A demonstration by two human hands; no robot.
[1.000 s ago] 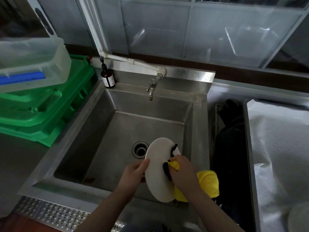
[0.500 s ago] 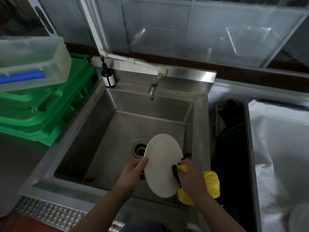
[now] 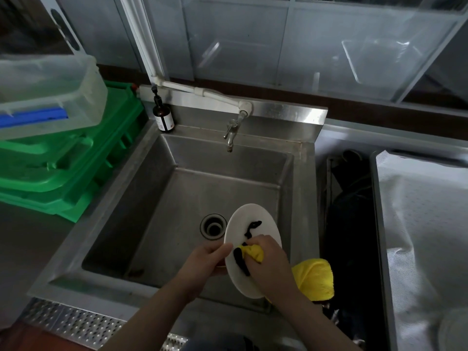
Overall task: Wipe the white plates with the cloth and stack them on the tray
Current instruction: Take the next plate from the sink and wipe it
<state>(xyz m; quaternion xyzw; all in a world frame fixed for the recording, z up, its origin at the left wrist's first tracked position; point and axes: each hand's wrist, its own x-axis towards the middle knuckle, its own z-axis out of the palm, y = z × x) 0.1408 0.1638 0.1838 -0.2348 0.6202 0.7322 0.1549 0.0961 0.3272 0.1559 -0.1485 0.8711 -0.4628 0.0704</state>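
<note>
Head view: a white plate (image 3: 253,221), tilted on edge, is hanging over the steel sink (image 3: 141,198) at five o'clock from the drain (image 3: 213,226). The left hand (image 3: 206,259) is gripping its nine-o'clock rim. The right hand (image 3: 269,262) is bunching the yellow cloth (image 3: 314,279) against the plate's face, beside a dark smear (image 3: 252,228).

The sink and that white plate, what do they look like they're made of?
Sink: apparently stainless steel, with a grey brushed sheen and dull reflections on its walls. White plate: smooth and rigid with an even gloss, probably glazed ceramic, though melamine can't be ruled out.
</note>
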